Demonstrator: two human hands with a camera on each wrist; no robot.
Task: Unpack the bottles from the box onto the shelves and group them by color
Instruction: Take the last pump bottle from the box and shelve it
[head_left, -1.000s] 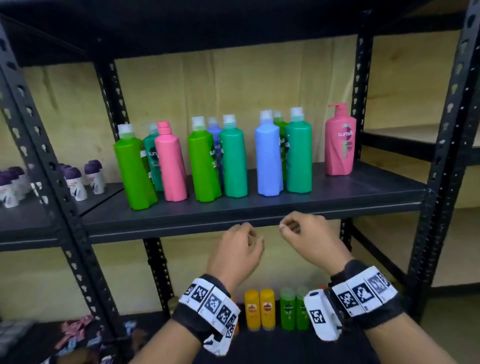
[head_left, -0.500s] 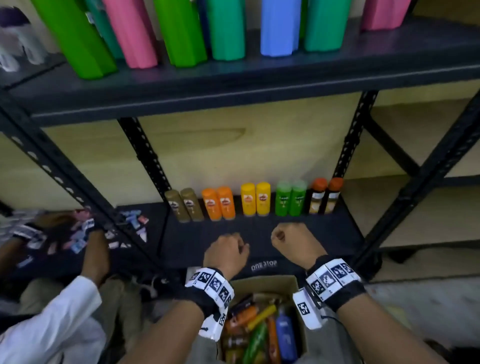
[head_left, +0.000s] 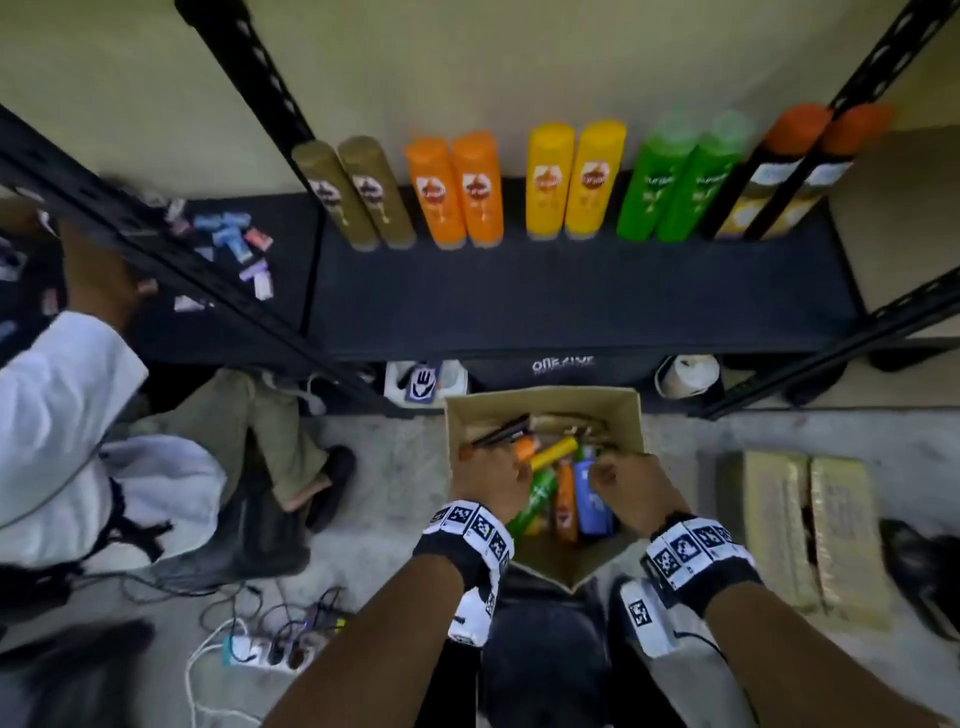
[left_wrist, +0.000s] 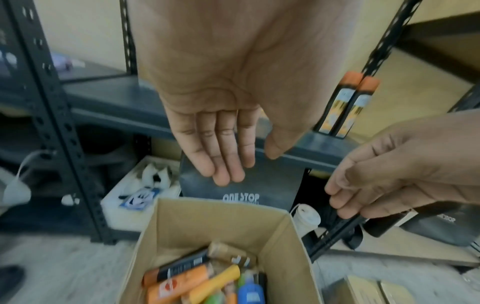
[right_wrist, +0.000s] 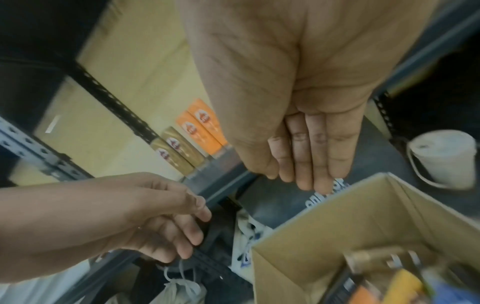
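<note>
1. Head view: I see the left hand (head_left: 485, 480) and right hand (head_left: 626, 480) above the open box (head_left: 631, 415) on the floor, bottles (head_left: 566, 499) lying jumbled beneath them; paired bottles stand on the shelf (head_left: 571, 301) beyond.
2. Left wrist: fingers (left_wrist: 221, 148) straight and together, holding nothing, box below them.
3. Right wrist: fingers (right_wrist: 317, 150) straight, empty, over the box's far rim.
</note>
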